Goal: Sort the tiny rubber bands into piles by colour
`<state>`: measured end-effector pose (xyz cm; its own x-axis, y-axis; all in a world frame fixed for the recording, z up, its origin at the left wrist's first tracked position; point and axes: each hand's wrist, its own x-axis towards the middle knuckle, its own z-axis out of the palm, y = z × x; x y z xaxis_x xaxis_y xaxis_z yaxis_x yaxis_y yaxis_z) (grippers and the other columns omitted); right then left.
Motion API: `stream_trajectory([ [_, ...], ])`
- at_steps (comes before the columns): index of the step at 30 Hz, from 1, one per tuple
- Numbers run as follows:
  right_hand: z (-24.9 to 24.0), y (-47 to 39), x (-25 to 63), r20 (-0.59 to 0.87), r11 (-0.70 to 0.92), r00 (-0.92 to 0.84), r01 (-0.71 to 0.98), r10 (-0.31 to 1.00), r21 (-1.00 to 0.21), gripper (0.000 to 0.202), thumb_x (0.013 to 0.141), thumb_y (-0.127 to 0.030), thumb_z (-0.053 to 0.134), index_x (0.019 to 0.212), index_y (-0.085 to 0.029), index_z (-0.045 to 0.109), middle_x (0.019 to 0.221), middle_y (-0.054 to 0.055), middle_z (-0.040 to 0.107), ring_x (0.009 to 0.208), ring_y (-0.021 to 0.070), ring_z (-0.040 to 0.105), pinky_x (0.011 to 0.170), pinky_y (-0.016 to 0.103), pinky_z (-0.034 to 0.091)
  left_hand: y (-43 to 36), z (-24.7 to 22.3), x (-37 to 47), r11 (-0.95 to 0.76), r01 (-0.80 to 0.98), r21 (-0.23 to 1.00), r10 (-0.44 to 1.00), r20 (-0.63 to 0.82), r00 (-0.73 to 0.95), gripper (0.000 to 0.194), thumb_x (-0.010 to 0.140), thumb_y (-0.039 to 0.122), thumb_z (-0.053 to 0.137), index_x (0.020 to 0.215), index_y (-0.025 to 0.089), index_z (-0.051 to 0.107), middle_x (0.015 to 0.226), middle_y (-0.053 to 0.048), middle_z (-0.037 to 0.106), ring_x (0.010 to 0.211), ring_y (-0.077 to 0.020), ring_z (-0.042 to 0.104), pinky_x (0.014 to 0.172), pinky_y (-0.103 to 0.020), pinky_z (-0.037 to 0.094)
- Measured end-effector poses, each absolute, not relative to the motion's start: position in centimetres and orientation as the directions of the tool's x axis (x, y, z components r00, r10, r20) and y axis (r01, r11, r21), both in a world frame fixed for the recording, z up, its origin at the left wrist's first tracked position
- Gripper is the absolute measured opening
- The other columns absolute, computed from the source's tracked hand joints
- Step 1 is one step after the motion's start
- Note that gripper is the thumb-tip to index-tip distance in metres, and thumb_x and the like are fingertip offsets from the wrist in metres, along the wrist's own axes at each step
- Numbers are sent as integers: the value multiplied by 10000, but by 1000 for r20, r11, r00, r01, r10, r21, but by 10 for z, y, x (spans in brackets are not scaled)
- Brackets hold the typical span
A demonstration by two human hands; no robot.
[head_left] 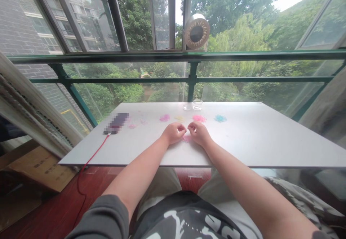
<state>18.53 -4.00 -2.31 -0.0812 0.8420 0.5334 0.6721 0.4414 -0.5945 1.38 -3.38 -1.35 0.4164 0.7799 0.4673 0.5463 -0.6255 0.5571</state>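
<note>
Both hands are over the middle of the white table, thumbs and fingertips turned toward each other with a narrow gap between. My left hand (174,132) is closed in a pinch; what it holds, if anything, is too small to make out. My right hand (199,132) is pinched in the same way, its contents also unclear. Just below the fingertips lies a small pink pile (187,138). Behind the hands are a purple pile (164,118), a pale yellow pile (179,118), a brighter pink pile (199,118) and a blue pile (220,118) of tiny pieces.
At the back edge of the white table (256,138) stand a clear round container (197,104) and a flat clear lid (187,107). A blurred dark device (119,123) with a red cable (94,153) lies at the left, near scattered pale pink bits (132,126).
</note>
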Motion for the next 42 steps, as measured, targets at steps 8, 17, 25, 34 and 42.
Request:
stream_trajectory([
  [8, -22, -38, 186, 532, 390, 12, 667, 846, -635, 123, 758, -250, 481, 706, -190, 574, 710, 25, 611, 645, 146, 521, 644, 274, 415, -37, -11, 17, -678, 533, 506, 735, 466, 492, 116, 750, 242, 566, 771, 164, 650, 786, -36, 668, 744, -142, 584, 737, -258, 455],
  [17, -25, -36, 189, 495, 393, -29, 647, 869, -653, 144, 760, -247, 477, 726, -176, 598, 704, 26, 627, 624, 136, 535, 612, 257, 418, -38, -11, 15, -653, 537, 534, 757, 442, 482, 115, 753, 246, 557, 771, 168, 639, 788, -32, 656, 761, -142, 580, 756, -257, 450],
  [25, -25, -37, 185, 511, 419, -83, 691, 855, -589, 134, 729, -235, 523, 673, -188, 635, 650, 8, 634, 599, 134, 556, 609, 250, 436, -31, -15, 11, -547, 602, 581, 834, 436, 337, 159, 765, 272, 535, 790, 163, 648, 801, -39, 675, 768, -158, 607, 745, -274, 469],
  [34, -27, -2, 221, 573, 137, 223, 845, 789, -516, 200, 722, -245, 507, 662, -216, 696, 676, 43, 643, 597, 156, 577, 559, 254, 417, -28, -19, 11, -450, 630, 633, 887, 397, 235, 170, 769, 259, 503, 796, 174, 648, 822, -41, 686, 786, -170, 625, 735, -281, 479],
  [42, -10, 26, 246, 536, 116, 84, 937, 840, -329, 212, 675, -139, 528, 665, -203, 730, 717, 86, 637, 682, 175, 572, 603, 263, 388, -27, -21, 13, -429, 626, 651, 900, 365, 237, 183, 769, 277, 504, 811, 182, 654, 847, -34, 687, 786, -169, 616, 737, -283, 468],
])
